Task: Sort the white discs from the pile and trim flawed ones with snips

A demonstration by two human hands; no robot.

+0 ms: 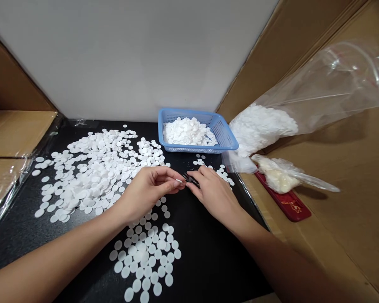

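My left hand (pixel 151 189) pinches a small white disc (pixel 178 181) between thumb and fingers, above the black table. Close beside it, my right hand (pixel 213 191) grips a small black tool (pixel 192 180), whose tip reaches toward the left fingertips. Whether the tip touches the disc is hard to tell. Left of my hands spreads a large heap of white discs (pixel 94 172). A looser group of discs (pixel 151 256) lies flat nearer to me. Behind my hands stands a blue basket (pixel 205 148) with a pile of discs (pixel 189 131) in it.
At the right, a clear plastic bag (pixel 322 92) holds more white discs (pixel 262 126). Below it, a small bag with cream-coloured contents (pixel 281 179) rests partly on a red case (pixel 295 207). Cardboard (pixel 15 130) flanks the black table (pixel 202 261); a pale wall (pixel 139 59) stands behind.
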